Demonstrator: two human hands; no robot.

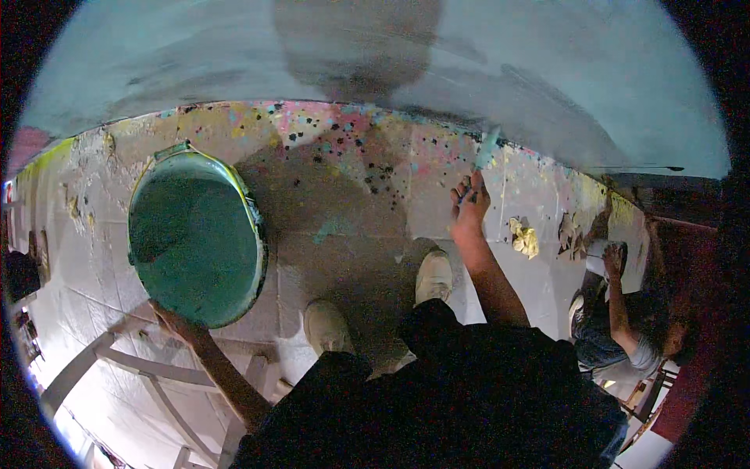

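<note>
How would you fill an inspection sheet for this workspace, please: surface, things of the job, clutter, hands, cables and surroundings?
Surface: pale floor, paint-spattered along the blue-grey wall.
Job's things: bucket of green paint; what looks like a teal-coated brush.
Clutter: crumpled gold-coloured scrap on the floor.
Hands: left hand at the bucket's near edge, grip partly hidden; right hand holding the brush.
Cables: nothing seen.
Surroundings: pale chair-like frame at lower left; another person at far right.

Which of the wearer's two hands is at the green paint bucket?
The left hand, its fingers at the near edge of the bucket; the right hand is well away, holding what looks like a pale teal brush.
</note>
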